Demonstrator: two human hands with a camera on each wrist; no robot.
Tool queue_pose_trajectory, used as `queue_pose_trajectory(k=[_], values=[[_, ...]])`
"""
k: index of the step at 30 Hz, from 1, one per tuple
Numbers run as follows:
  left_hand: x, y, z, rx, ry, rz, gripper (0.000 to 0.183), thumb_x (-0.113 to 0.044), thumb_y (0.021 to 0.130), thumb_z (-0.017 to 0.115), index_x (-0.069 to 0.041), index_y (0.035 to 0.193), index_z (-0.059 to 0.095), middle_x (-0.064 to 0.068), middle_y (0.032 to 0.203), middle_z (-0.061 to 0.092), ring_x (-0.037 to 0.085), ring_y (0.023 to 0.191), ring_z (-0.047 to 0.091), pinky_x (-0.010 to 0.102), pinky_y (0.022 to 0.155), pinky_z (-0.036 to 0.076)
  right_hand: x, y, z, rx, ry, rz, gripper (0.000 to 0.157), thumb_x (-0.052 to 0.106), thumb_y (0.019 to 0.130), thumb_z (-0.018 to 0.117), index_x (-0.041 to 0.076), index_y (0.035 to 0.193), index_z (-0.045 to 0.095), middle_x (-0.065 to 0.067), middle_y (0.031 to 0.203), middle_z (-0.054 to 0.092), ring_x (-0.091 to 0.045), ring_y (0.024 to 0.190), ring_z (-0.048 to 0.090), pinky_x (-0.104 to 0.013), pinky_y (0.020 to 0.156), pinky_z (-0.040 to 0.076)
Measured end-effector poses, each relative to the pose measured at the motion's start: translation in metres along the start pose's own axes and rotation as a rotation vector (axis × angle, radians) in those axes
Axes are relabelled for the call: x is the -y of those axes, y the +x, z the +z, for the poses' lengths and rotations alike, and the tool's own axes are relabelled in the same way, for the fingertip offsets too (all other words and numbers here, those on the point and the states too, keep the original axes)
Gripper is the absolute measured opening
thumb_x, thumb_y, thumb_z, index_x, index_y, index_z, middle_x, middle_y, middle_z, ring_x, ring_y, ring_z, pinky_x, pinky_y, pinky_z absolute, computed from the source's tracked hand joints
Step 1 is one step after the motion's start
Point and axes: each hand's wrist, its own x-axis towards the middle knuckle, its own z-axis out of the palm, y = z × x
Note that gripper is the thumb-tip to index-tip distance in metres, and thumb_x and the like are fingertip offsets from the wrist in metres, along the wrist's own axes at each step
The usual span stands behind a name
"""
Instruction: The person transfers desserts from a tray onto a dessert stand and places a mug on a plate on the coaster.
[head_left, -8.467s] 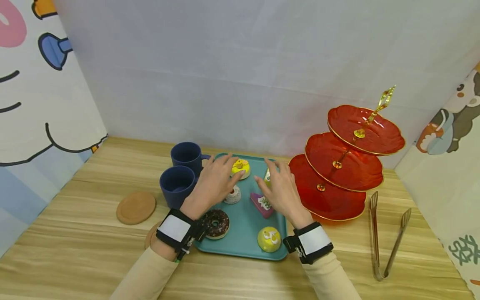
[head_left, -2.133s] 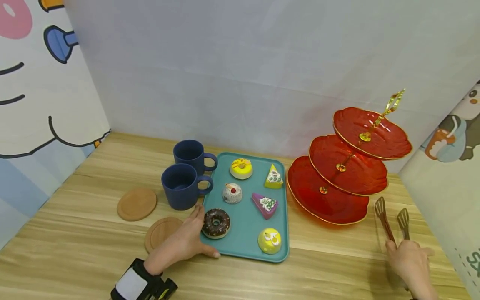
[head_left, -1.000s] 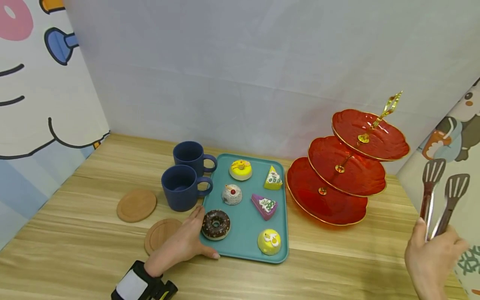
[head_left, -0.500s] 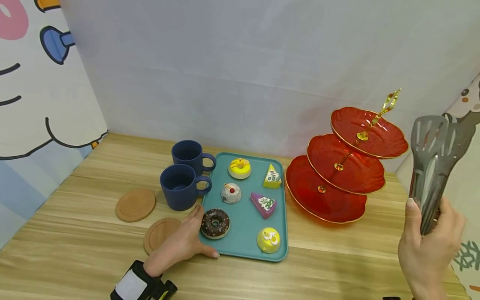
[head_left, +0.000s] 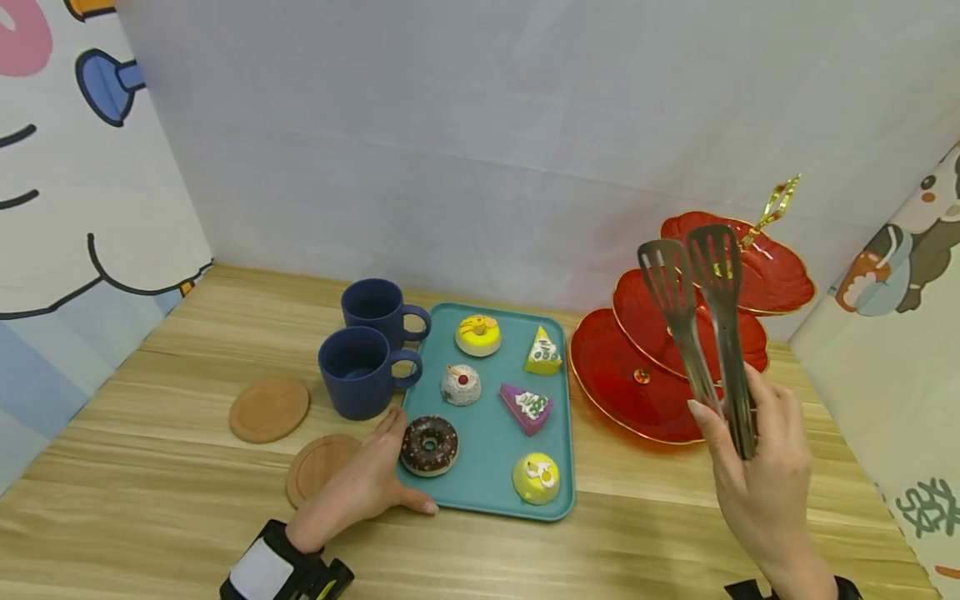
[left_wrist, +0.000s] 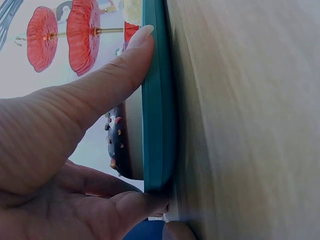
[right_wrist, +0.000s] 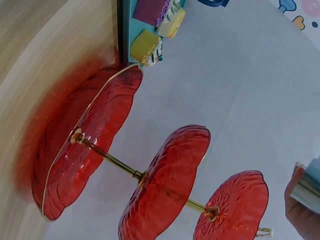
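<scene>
In the head view my left hand holds the near-left corner of the teal tray, thumb along the front rim and fingers at the left side. The left wrist view shows the thumb against the tray's edge beside a chocolate donut. My right hand grips metal tongs, raised in front of the red three-tier cake stand. The slotted tips point up and stand slightly apart with nothing between them. On the tray lie a yellow donut, a white round cake, a purple cake slice, a yellow slice and a yellow dome cake.
Two dark blue mugs stand left of the tray, handles towards it. Two round wooden coasters lie further left, one partly behind my left forearm. A pale cloth wall closes off the back.
My right hand has picked the tongs up from the table at the right, lifted them and swung them left before the cake stand. The left hand, earlier over the tray, now stays at its corner.
</scene>
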Motion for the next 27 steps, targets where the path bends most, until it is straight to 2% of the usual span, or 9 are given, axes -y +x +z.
queue_pose_trajectory(k=[1, 3, 9, 13, 16, 20, 24, 27], values=[[0.000, 0.000, 0.000, 0.000, 0.001, 0.000, 0.123, -0.030, 0.056, 0.090, 0.023, 0.141, 0.019, 0.044, 0.146, 0.018, 0.052, 0.133, 0.023, 0.062, 0.105, 0.031, 0.001, 0.000, 0.003, 0.021, 0.008, -0.016, 0.073, 0.048, 0.090, 0.054, -0.020, 0.116, 0.056, -0.029, 0.085, 0.051, -0.003, 0.075, 0.039, -0.023, 0.052, 0.031], [0.000, 0.000, 0.000, -0.002, 0.004, 0.000, 0.123, -0.030, 0.056, 0.090, 0.023, 0.141, 0.019, 0.044, 0.146, 0.018, 0.052, 0.132, 0.023, 0.062, 0.105, 0.031, 0.002, 0.000, 0.009, 0.063, 0.023, -0.042, 0.073, 0.049, 0.090, 0.052, -0.019, 0.115, 0.057, -0.027, 0.085, 0.052, -0.005, 0.072, 0.039, -0.026, 0.050, 0.032], [-0.001, -0.001, -0.001, 0.007, -0.002, -0.007, 0.123, -0.029, 0.056, 0.090, 0.023, 0.141, 0.019, 0.043, 0.147, 0.017, 0.051, 0.133, 0.021, 0.062, 0.106, 0.030, 0.005, -0.004, 0.020, 0.263, 0.092, -0.050, 0.069, 0.046, 0.090, 0.051, -0.016, 0.119, 0.056, -0.021, 0.090, 0.054, -0.011, 0.067, 0.047, -0.020, 0.052, 0.042], [-0.001, 0.000, -0.001, 0.010, -0.007, -0.011, 0.123, -0.029, 0.056, 0.090, 0.023, 0.141, 0.019, 0.043, 0.147, 0.017, 0.051, 0.134, 0.020, 0.061, 0.107, 0.029, 0.005, -0.010, 0.028, 0.366, 0.155, -0.097, 0.062, 0.043, 0.090, 0.055, -0.012, 0.119, 0.057, -0.015, 0.092, 0.054, -0.012, 0.068, 0.048, -0.020, 0.053, 0.042], [-0.001, 0.000, -0.001, 0.013, -0.009, -0.014, 0.123, -0.029, 0.056, 0.090, 0.022, 0.142, 0.018, 0.043, 0.147, 0.016, 0.051, 0.134, 0.020, 0.061, 0.107, 0.029, 0.007, -0.016, 0.034, 0.461, 0.203, -0.137, 0.050, 0.026, 0.085, 0.069, -0.007, 0.121, 0.058, -0.008, 0.095, 0.054, -0.010, 0.072, 0.047, -0.019, 0.053, 0.043], [-0.001, 0.001, -0.001, 0.013, -0.005, -0.014, 0.124, -0.031, 0.056, 0.090, 0.022, 0.142, 0.018, 0.042, 0.148, 0.017, 0.051, 0.134, 0.020, 0.061, 0.106, 0.030, 0.012, -0.024, 0.038, 0.648, 0.223, -0.111, 0.055, 0.009, 0.075, 0.078, -0.002, 0.124, 0.056, 0.000, 0.099, 0.052, -0.010, 0.079, 0.050, -0.021, 0.055, 0.049], [0.000, 0.001, 0.000, 0.004, 0.005, -0.006, 0.124, -0.031, 0.055, 0.090, 0.022, 0.141, 0.019, 0.042, 0.147, 0.017, 0.050, 0.134, 0.022, 0.061, 0.107, 0.030, 0.016, -0.028, 0.044, 0.821, 0.165, -0.060, 0.052, 0.019, 0.079, 0.076, 0.002, 0.124, 0.057, 0.004, 0.099, 0.049, -0.010, 0.082, 0.051, -0.024, 0.059, 0.054], [0.000, 0.001, 0.000, 0.002, 0.005, -0.007, 0.124, -0.032, 0.055, 0.090, 0.022, 0.141, 0.019, 0.042, 0.148, 0.018, 0.050, 0.134, 0.022, 0.060, 0.107, 0.030, 0.019, -0.027, 0.048, 0.931, 0.118, -0.051, 0.050, 0.027, 0.081, 0.074, 0.003, 0.122, 0.059, 0.003, 0.098, 0.051, -0.010, 0.082, 0.053, -0.025, 0.061, 0.056]])
